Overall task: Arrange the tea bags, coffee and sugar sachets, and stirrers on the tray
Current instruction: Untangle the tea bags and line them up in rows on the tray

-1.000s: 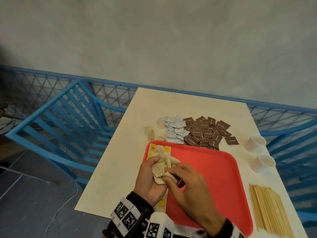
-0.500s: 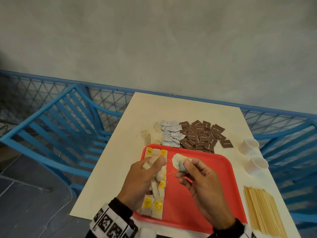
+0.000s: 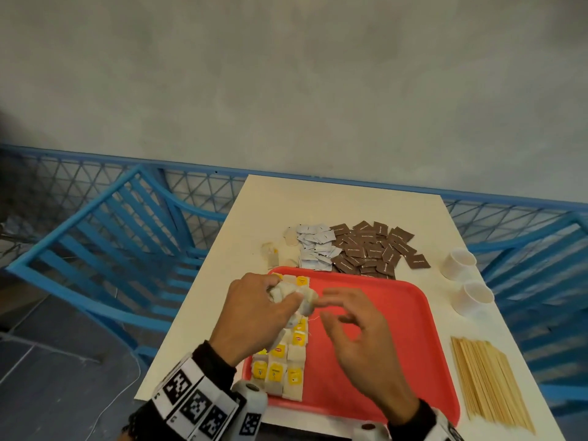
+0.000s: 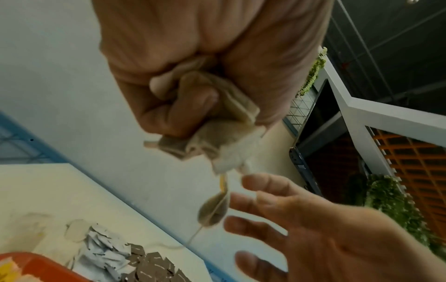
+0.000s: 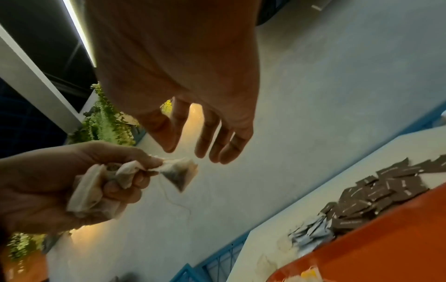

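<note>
My left hand (image 3: 280,297) grips a crumpled bunch of tea bags (image 3: 302,297) above the left end of the red tray (image 3: 397,345). One tea bag (image 4: 213,211) dangles from the bunch on its string. My right hand (image 3: 337,310) hovers just right of the bunch with its fingers (image 5: 205,145) spread, holding nothing. Rows of tea bags with yellow tags (image 3: 280,367) lie along the tray's left side. Beyond the tray lie white sugar sachets (image 3: 315,249) and brown coffee sachets (image 3: 372,249). Wooden stirrers (image 3: 490,380) lie to the right of the tray.
Two loose tea bags (image 3: 270,253) lie on the table left of the sugar. Two white paper cups (image 3: 458,264) stand at the table's right edge. Blue chairs (image 3: 111,249) and a blue railing flank the table. The tray's middle and right are bare.
Half a second ago my right hand pinched a tea bag apart from the bunch. It now holds nothing, and the two hands are closer together.
</note>
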`<act>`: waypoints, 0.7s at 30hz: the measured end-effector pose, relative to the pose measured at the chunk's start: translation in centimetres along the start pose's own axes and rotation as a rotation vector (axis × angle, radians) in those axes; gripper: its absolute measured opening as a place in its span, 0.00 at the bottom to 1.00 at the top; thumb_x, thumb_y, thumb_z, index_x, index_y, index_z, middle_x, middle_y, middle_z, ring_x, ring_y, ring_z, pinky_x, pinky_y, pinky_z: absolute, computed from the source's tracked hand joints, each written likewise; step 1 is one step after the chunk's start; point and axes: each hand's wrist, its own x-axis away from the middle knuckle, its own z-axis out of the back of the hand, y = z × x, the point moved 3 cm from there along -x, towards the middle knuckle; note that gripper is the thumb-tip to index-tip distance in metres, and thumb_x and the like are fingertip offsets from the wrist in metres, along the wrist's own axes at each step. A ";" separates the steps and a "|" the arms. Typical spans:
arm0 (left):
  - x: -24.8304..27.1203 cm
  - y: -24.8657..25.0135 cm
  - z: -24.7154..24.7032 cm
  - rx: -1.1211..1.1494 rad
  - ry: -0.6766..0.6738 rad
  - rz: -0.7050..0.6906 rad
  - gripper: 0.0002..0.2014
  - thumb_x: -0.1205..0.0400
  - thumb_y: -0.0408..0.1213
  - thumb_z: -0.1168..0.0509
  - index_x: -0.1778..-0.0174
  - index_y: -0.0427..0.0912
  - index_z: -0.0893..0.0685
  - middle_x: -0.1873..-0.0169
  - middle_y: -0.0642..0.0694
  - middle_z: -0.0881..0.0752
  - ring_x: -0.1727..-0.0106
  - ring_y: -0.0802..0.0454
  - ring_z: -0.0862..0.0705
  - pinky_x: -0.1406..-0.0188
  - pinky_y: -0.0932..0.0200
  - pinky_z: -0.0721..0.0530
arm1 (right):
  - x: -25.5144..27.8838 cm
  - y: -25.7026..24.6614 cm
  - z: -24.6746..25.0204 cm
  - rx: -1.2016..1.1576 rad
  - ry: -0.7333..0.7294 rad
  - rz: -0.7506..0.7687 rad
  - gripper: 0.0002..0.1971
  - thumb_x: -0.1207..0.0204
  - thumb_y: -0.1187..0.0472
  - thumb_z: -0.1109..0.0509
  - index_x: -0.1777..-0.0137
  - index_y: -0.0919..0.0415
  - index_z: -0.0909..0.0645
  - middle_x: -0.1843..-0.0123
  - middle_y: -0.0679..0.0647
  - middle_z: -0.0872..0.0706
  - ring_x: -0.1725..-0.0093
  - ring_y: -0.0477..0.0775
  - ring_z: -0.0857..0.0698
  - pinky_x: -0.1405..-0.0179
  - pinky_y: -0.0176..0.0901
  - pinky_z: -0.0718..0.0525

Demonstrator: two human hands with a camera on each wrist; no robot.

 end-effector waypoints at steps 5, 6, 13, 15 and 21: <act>0.1 0.2 0.2 -0.078 -0.033 0.009 0.16 0.25 0.42 0.26 0.72 0.34 0.18 0.76 0.39 0.16 0.77 0.57 0.26 0.76 0.59 0.28 | 0.9 0.0 -0.6 0.225 -0.006 0.093 0.15 0.23 0.56 0.34 0.38 0.41 0.18 0.34 0.43 0.22 0.29 0.40 0.27 0.31 0.41 0.25; 0.1 0.2 0.2 -0.074 -0.043 0.022 0.15 0.25 0.42 0.27 0.71 0.35 0.17 0.76 0.40 0.15 0.77 0.57 0.25 0.75 0.57 0.26 | 1.0 -0.4 -0.7 0.245 -0.039 0.104 0.15 0.23 0.53 0.36 0.38 0.41 0.19 0.32 0.44 0.23 0.27 0.42 0.28 0.32 0.43 0.24; -0.1 -0.3 -0.3 -0.019 -0.078 0.125 0.13 0.24 0.40 0.28 0.68 0.34 0.19 0.80 0.45 0.17 0.79 0.61 0.24 0.76 0.66 0.28 | 1.5 -2.3 -1.2 0.418 0.073 0.172 0.16 0.29 0.40 0.28 0.45 0.45 0.20 0.39 0.45 0.22 0.37 0.48 0.22 0.53 0.49 0.20; -0.2 -0.6 -0.5 0.024 -0.104 0.150 0.12 0.24 0.40 0.28 0.64 0.33 0.16 0.76 0.43 0.14 0.77 0.60 0.22 0.72 0.65 0.25 | 1.4 -2.1 -2.0 0.465 0.049 0.168 0.16 0.28 0.40 0.28 0.44 0.44 0.21 0.43 0.43 0.21 0.42 0.47 0.21 0.58 0.47 0.21; -0.4 -0.6 -0.8 0.248 -0.186 0.148 0.18 0.23 0.51 0.24 0.67 0.40 0.13 0.70 0.41 0.11 0.71 0.52 0.16 0.69 0.55 0.18 | 0.4 -0.1 -2.6 0.257 0.076 0.052 0.05 0.20 0.52 0.31 0.51 0.46 0.13 0.56 0.39 0.12 0.55 0.44 0.16 0.59 0.44 0.18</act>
